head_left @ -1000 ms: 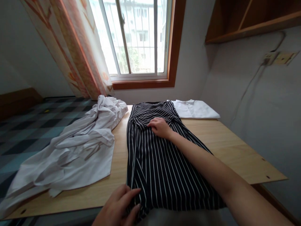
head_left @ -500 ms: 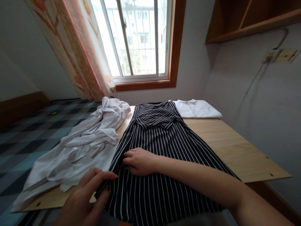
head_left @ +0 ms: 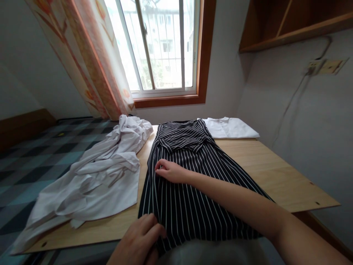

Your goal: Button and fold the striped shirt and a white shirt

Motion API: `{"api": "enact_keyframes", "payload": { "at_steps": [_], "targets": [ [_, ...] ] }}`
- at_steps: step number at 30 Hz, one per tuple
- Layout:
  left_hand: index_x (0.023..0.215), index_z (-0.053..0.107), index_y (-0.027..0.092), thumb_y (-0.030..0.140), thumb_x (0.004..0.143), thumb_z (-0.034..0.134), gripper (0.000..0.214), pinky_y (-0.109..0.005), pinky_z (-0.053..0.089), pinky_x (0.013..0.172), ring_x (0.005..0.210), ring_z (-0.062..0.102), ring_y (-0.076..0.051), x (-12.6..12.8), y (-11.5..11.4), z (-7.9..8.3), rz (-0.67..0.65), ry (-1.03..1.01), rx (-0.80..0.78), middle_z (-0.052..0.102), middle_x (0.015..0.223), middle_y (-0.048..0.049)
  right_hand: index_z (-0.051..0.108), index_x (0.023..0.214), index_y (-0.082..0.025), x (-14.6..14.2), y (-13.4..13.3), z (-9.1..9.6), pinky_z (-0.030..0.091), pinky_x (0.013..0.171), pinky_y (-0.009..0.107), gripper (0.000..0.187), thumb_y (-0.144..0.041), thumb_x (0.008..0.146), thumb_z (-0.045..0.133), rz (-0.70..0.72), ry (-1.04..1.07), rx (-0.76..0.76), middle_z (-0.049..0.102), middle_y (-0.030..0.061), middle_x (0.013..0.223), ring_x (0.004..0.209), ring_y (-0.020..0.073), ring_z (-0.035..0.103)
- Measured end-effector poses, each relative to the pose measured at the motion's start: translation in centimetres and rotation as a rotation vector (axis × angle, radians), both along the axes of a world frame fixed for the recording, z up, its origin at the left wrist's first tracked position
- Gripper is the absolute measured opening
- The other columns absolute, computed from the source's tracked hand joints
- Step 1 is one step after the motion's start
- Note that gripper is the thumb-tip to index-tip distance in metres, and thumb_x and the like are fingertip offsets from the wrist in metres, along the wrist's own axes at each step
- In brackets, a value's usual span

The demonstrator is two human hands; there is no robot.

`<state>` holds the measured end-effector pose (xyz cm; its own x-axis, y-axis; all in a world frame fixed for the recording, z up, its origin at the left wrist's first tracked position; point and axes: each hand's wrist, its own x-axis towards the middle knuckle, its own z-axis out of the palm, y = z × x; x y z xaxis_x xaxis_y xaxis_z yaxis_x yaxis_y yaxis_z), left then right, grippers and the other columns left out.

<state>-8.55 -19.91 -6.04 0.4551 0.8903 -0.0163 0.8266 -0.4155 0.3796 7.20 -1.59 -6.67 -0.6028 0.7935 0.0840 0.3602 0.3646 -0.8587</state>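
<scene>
The striped garment (head_left: 190, 206), black with white stripes, lies lengthwise on the wooden board (head_left: 275, 173). Its far end carries folded-in sections that overlap each other; its stripes run toward the hem, which reaches the near side of the board. A narrow lengthwise fold is seen along the garment's left side.

Both hands, 2 in total, are at the garment. The right hand (head_left: 172, 172) reaches across the cloth to that left fold. Its thumb and forefinger curl toward each other at the fold; whether cloth is caught between the tips cannot be told. The left hand (head_left: 140, 237) is at the left corner of the hem, fingers bent over the fabric. Its thumb is not clearly seen, so its grip cannot be told.

The board also bears 2 white items. A crumpled white cloth (head_left: 110, 176) lies left of the striped garment, spread over the board's left part. A folded white garment (head_left: 228, 128) lies flat at the far right, beside the striped garment's far end.

Farther out: a checked bed cover (head_left: 35, 162) to the left, a patterned curtain (head_left: 91, 62) beside the window (head_left: 165, 44), and a wall socket (head_left: 327, 67) below a wooden shelf (head_left: 311, 36).
</scene>
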Motion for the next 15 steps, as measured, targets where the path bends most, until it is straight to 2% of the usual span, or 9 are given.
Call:
{"api": "enact_keyframes", "payload": {
  "at_steps": [3, 6, 9, 12, 15],
  "targets": [
    [0.093, 0.066, 0.027, 0.002, 0.060, 0.048, 0.045, -0.029, 0.048, 0.083, 0.093, 0.058, -0.021, -0.2, 0.5, -1.1, -0.048, 0.051, -0.029, 0.063, 0.098, -0.0021, 0.059, 0.112, -0.017, -1.2, 1.3, -0.2, 0.053, 0.062, 0.028, 0.026, -0.032, 0.090, 0.061, -0.158, 0.031, -0.081, 0.064, -0.0001, 0.077, 0.067, 0.0145, 0.062],
    [0.093, 0.065, 0.027, 0.002, 0.059, 0.048, 0.046, -0.029, 0.047, 0.081, 0.092, 0.058, -0.020, -0.2, 0.8, -1.3, -0.072, 0.080, -0.043, 0.063, 0.098, -0.0018, 0.063, 0.108, -0.019, -2.3, 2.8, -0.8, 0.054, 0.051, 0.024, 0.023, -0.018, 0.085, 0.064, -0.185, 0.058, -0.129, 0.063, -0.0015, 0.079, 0.057, 0.0107, 0.059],
    [0.095, 0.065, 0.027, 0.001, 0.060, 0.047, 0.047, -0.028, 0.048, 0.081, 0.092, 0.058, -0.019, 0.1, 0.5, -0.3, -0.073, 0.083, -0.069, 0.063, 0.100, -0.0013, 0.067, 0.092, -0.018, -2.7, 4.1, -1.2, 0.053, 0.044, 0.022, 0.018, -0.007, 0.080, 0.060, -0.226, 0.064, -0.195, 0.063, 0.0000, 0.084, 0.051, 0.0075, 0.057],
    [0.097, 0.066, 0.026, 0.000, 0.064, 0.045, 0.047, -0.028, 0.048, 0.086, 0.094, 0.059, -0.018, 0.4, 0.2, 0.8, -0.034, 0.057, -0.058, 0.063, 0.102, -0.0019, 0.069, 0.093, -0.018, -2.4, 4.5, -1.1, 0.054, 0.047, 0.023, 0.022, -0.005, 0.078, 0.059, -0.248, 0.022, -0.146, 0.066, 0.0012, 0.086, 0.054, 0.0092, 0.060],
    [0.097, 0.067, 0.027, 0.003, 0.066, 0.049, 0.042, -0.028, 0.049, 0.085, 0.092, 0.058, -0.019, 0.2, 0.5, 0.4, -0.059, 0.036, -0.054, 0.064, 0.099, -0.0025, 0.070, 0.094, -0.020, -1.6, 4.1, -0.9, 0.055, 0.065, 0.028, 0.020, -0.011, 0.078, 0.061, -0.252, -0.154, 0.077, 0.070, 0.0034, 0.093, 0.079, 0.0173, 0.067]
  ]
}}
